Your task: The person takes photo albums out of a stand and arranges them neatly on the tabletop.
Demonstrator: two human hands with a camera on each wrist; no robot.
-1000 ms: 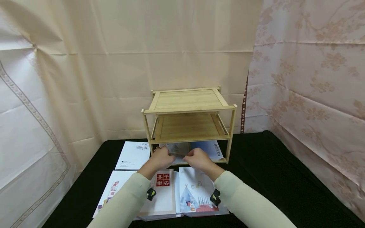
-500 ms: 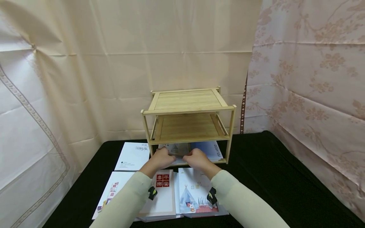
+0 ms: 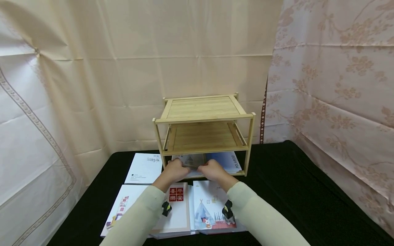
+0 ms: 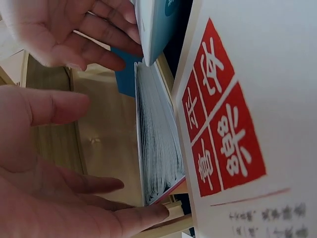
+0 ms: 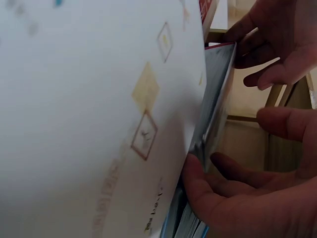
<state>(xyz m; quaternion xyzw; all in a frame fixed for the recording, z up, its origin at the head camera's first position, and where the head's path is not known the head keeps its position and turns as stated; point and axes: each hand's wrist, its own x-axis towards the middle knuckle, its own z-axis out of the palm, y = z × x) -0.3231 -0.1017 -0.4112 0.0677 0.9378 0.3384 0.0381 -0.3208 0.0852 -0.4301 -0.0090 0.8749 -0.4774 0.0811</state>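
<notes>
two cream sleeves reach forward over a red-seal book (image 3: 176, 205) and a tent-cover book (image 3: 212, 208) lying flat on the near edge of the black counter (image 3: 292, 191), with a third illustrated book (image 3: 121, 208) to their left and a white book (image 3: 144, 168) farther back. beyond them, the left hand (image 3: 173, 171) and right hand (image 3: 213, 171) meet at a thin pale book (image 3: 191, 161) with a faint grey picture on its cover, lying on the lowest tier of a wooden shelf (image 3: 203, 135), its front edge at the shelf's lip; the wrist views show its fanned white pages (image 4: 156, 148). each grip is grasping that book, left fingers under one end, right fingers under the other, thumbs above. a blue-and-white book marked polaroid (image 3: 226, 160) lies beside it on the same tier. the two upper tiers stand bare wood. cream curtains (image 3: 123, 68) and floral fabric (image 3: 338, 85) close the room behind.
</notes>
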